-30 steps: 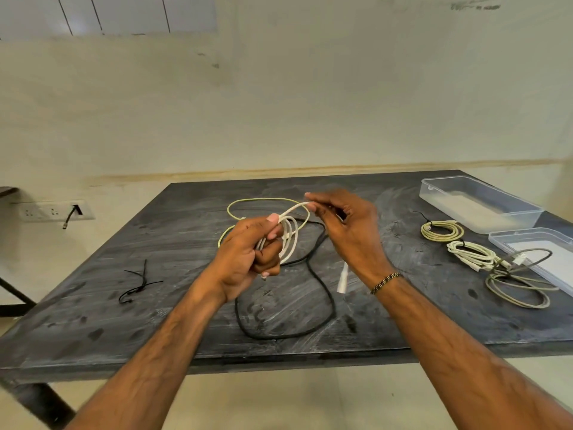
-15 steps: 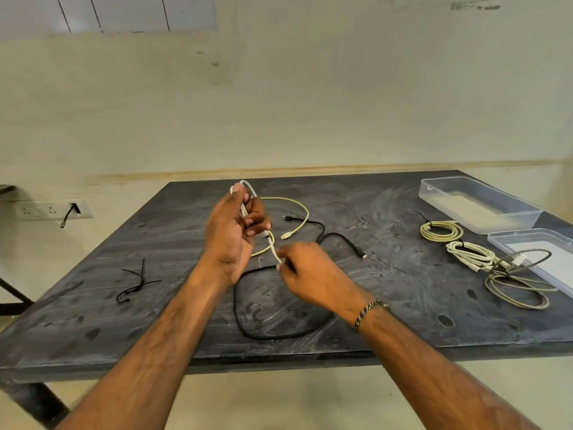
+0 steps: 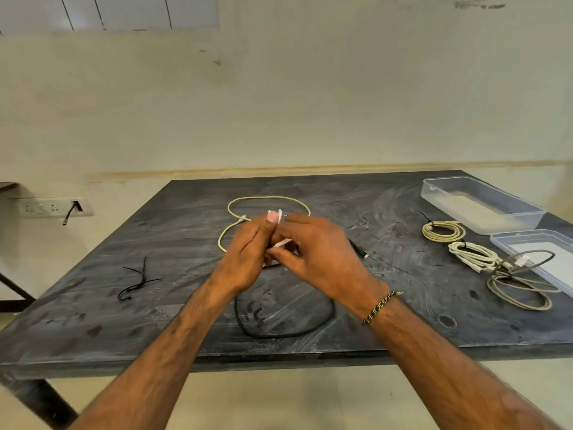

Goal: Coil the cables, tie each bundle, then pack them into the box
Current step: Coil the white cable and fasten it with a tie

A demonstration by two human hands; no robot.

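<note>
Above the middle of the dark table (image 3: 155,330), my left hand (image 3: 245,256) grips a coiled white cable (image 3: 277,214), most of it hidden in the fist. My right hand (image 3: 316,259) meets it and pinches the cable's loose white end (image 3: 282,243). A yellow cable (image 3: 266,198) lies looped on the table behind my hands. A black cable (image 3: 279,332) lies in a loop under my wrists. At the right lie a tied yellow coil (image 3: 443,231), a tied white coil (image 3: 473,257) and a loose grey coil (image 3: 521,287). The clear box (image 3: 483,203) stands at the back right.
The box's clear lid (image 3: 539,256) lies at the right edge, under part of the grey coil. Black ties (image 3: 138,282) lie on the left part of the table. A wall socket strip with a plug (image 3: 52,207) sits on the wall at the left.
My right hand has swung back up from below to meet my left hand, bringing the white cable's end with it. My left hand has dropped slightly with the coil.
</note>
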